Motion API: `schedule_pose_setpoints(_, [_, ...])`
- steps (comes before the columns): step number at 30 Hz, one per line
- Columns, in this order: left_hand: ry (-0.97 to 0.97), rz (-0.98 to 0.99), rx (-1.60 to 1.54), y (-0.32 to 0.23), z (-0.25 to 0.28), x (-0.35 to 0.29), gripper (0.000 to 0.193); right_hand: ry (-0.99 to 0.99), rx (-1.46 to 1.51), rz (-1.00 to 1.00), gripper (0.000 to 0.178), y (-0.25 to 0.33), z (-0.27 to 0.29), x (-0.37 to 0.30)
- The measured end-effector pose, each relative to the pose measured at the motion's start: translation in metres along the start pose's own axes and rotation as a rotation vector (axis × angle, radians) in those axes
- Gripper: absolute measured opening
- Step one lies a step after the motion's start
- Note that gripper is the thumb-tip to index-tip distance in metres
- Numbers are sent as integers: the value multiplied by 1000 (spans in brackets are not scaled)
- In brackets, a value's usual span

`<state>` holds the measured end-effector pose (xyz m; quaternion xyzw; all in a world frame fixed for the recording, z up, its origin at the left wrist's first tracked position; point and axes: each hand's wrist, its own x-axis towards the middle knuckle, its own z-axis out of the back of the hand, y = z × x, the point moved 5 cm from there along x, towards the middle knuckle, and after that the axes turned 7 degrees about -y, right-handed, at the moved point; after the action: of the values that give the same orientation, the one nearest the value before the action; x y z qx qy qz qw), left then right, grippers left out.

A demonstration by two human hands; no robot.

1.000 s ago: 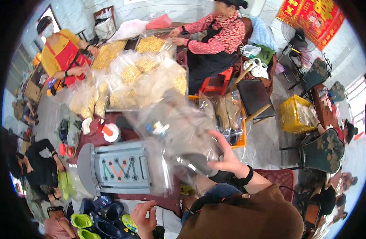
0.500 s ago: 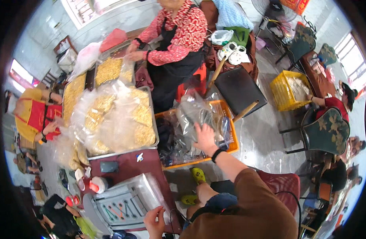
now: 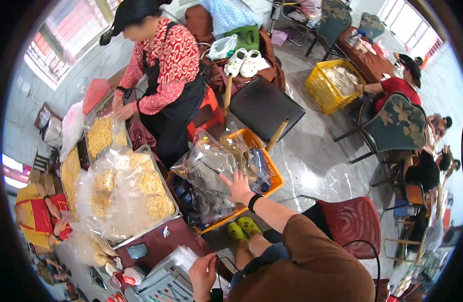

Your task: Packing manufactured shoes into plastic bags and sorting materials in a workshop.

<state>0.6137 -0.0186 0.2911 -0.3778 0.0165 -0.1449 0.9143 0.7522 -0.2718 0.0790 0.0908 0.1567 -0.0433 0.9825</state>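
Note:
My right hand (image 3: 236,187) is open, fingers spread, over a clear plastic bag (image 3: 207,165) with grey contents. That bag lies on top of an orange plastic crate (image 3: 275,185), which holds more clear bags with dark and blue contents. Low in the view, my left hand (image 3: 203,272) has its fingers drawn together. Whether it pinches anything is hidden. Close to it, a stack of clear plastic sheets or bags (image 3: 183,255) lies by a grey plastic panel (image 3: 163,287) with slots and coloured strips.
Left of the crate, a metal tray (image 3: 174,194) of yellow pieces in clear bags stands on a maroon-covered table (image 3: 158,232). Beyond the crate are a black-topped stool (image 3: 267,108) and a co-worker in a red patterned top (image 3: 175,55). A red chair (image 3: 350,226) stands right.
The whole view has swung, shifting the crate and tray leftward. My right fingers have spread wider, and the grey bag shows more fully. My left fingers look more curled.

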Motion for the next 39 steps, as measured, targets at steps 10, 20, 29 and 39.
schedule_pose_setpoints(10, [113, -286, -50, -9, 2, 74, 15, -100, 310, -20, 106, -19, 23, -33])
schedule_pose_setpoints(20, [173, -231, -137, 43, -40, 56, 19, -103, -205, -115, 123, 45, 3, 39])
schedule_pose_setpoints(29, [264, -44, -192, 86, -40, 5, 17, -113, 30, 72, 114, 107, 12, -9])
schedule_pose_setpoints(39, [216, 9, -120, 109, -38, 17, 20, -25, -443, 209, 116, 179, -99, 33])
